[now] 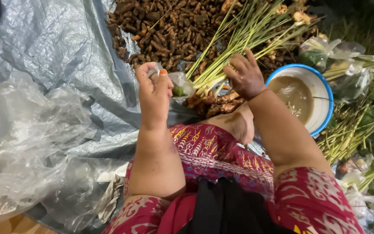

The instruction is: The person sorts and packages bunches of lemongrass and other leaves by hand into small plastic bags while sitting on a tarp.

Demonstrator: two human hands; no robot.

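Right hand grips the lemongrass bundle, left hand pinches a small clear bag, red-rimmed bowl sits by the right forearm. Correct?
Not quite: the bowl has a blue rim, not red, as the head view shows. The rest stands: right hand grips the lemongrass bundle, left hand pinches the small clear bag.

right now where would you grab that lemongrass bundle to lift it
Probably at the pale butt ends of the lemongrass bundle, coming from the near side, where the right hand already meets it. The stalks lie packed together there, then fan out loosely toward the far green tips. The left hand pinches a small clear bag beside it.
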